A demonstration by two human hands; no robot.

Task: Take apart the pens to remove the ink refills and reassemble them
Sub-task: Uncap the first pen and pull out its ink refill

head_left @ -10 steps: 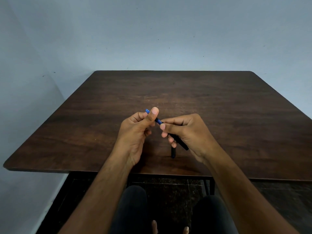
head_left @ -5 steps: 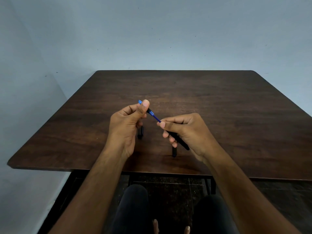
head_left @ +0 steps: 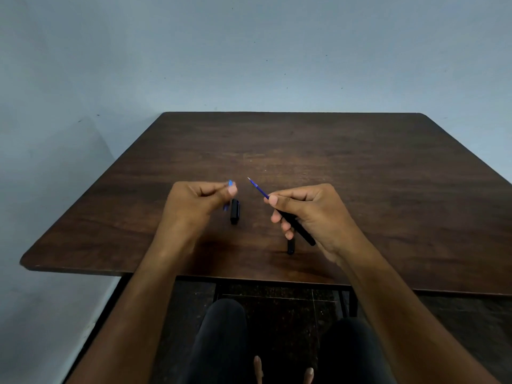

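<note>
the left hand [head_left: 201,202] pinches a small blue tip piece [head_left: 230,183] between thumb and finger, and its other fingers are curled in. that piece is tiny, so it could slip out and roll off the table [head_left: 388,189] if the pinch gets loose. the right hand [head_left: 307,212] is wrapped around the black pen barrel [head_left: 300,231], with the thumb and first finger near the front. the thin blue refill [head_left: 259,188] sticks out of the barrel and points up and away, toward the far side of the table. it looks thin and bendy, so a hard tug sideways could bend it, and the sharp point could leave ink on a finger. both hands hover above the table, near each other but apart. a black cap [head_left: 235,215] lies on the table just beside the left hand. another small black piece [head_left: 290,247] lies under the right hand; i cannot tell what part it is.
</note>
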